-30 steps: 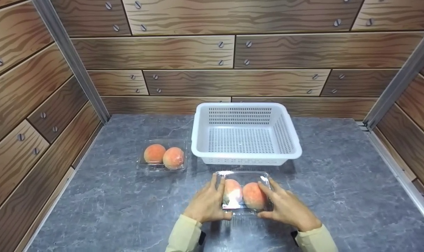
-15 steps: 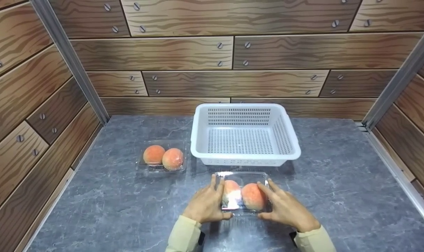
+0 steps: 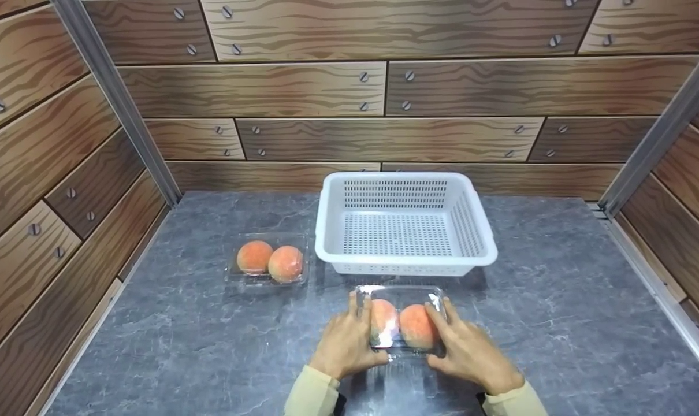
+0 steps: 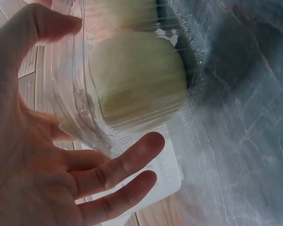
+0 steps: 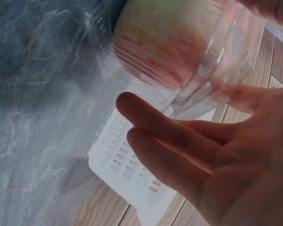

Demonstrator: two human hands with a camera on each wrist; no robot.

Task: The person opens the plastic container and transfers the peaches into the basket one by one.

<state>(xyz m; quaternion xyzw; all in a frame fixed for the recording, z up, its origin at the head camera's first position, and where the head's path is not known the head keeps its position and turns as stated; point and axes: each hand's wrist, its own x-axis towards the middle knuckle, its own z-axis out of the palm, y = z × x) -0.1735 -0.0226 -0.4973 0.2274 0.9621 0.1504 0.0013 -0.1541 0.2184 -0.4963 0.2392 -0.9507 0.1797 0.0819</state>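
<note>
A clear plastic clamshell box (image 3: 404, 293) with two peaches (image 3: 419, 326) lies in front of the white basket in the head view. My left hand (image 3: 345, 345) holds its left end, thumb along the near edge and two fingers reaching over the lid. On the other end, my right hand (image 3: 471, 349) grips in mirrored fashion. In the left wrist view, the left thumb (image 4: 61, 24) meets the box's rim while the lower fingers stick out beside it. The right wrist view shows a pale, red-speckled peach (image 5: 162, 42) through the plastic; the right thumb is mostly cut off.
A white perforated basket (image 3: 406, 260) stands just behind the box. To its left lies a second clear box (image 3: 271, 238) with two peaches (image 3: 255, 257). Wood-patterned walls with metal corner posts (image 3: 115, 104) bound the grey marbled table (image 3: 199, 346).
The left hand has shifted slightly to the right, its thumb further along the box's near edge. The right hand and thumb have moved only a little. Both boxes and the basket stay put.
</note>
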